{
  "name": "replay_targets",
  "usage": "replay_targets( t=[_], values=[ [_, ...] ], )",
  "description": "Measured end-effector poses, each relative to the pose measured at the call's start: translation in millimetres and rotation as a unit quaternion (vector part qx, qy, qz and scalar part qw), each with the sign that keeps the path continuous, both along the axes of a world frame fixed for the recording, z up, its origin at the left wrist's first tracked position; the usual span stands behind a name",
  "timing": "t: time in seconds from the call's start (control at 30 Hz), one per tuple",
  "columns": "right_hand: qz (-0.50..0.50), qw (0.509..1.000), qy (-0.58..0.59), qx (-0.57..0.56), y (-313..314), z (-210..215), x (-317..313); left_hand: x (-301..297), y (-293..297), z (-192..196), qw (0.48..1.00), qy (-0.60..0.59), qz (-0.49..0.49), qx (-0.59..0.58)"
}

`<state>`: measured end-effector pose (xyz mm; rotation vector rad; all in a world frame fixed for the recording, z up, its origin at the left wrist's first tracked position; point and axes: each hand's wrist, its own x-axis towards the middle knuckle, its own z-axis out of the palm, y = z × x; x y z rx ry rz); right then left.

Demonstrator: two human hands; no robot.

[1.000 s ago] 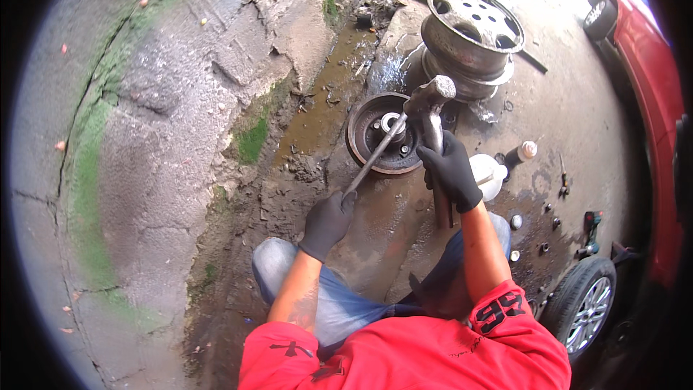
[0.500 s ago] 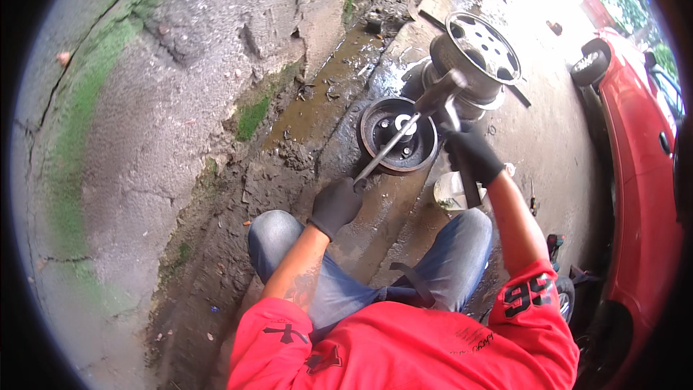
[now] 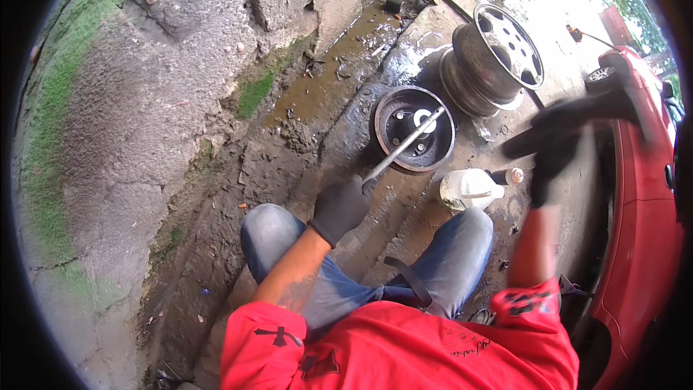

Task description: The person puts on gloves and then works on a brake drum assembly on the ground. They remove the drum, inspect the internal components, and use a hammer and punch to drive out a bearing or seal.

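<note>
My left hand (image 3: 341, 209), in a dark glove, is closed round a long thin metal bar (image 3: 395, 153). The bar slants up and right across a round, rusty brake drum (image 3: 384, 146) lying face up on the ground. Its far tip overlaps the pale hub at the drum's middle; whether it touches cannot be told. Off to the right, my gloved right hand (image 3: 554, 166) is raised and smeared by motion, gripping a hammer (image 3: 613, 110) whose dark outline is also blurred.
Stacked wheel rims (image 3: 473, 68) stand just beyond the drum. A whitish plastic jug (image 3: 465, 189) and a small bottle (image 3: 509, 175) lie near my right knee. A rough, mossy wall (image 3: 166, 87) rises at left, with muddy water (image 3: 325, 72) along its foot. A red car (image 3: 642, 231) stands at right.
My right hand has swung the hammer away to the right from above the drum and the bar's far end. The left hand still holds the bar over the drum.
</note>
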<state>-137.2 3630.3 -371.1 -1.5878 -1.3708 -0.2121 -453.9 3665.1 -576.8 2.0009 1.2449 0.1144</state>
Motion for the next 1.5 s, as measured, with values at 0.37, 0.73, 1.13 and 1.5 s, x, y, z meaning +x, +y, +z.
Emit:
replay_targets(
  t=[0.37, 0.73, 1.13, 1.5],
  values=[
    [-0.039, 0.955, 0.229, -0.185, -31, 43, -15, 0, -1, -1, 1.0, -0.001, 0.013, 0.023],
    [0.055, 0.988, 0.138, 0.045, 0, -19, 3, 0, -1, 4, 1.0, 0.011, 0.018, 0.022],
    [-0.006, 0.978, 0.208, -0.002, -72, 115, 60, 4, 7, 4, 0.996, 0.036, 0.052, 0.057],
    [-0.035, 0.963, 0.252, 0.084, -80, 119, 3, 41, 16, 11, 0.997, 0.021, -0.025, 0.063]
  ],
)
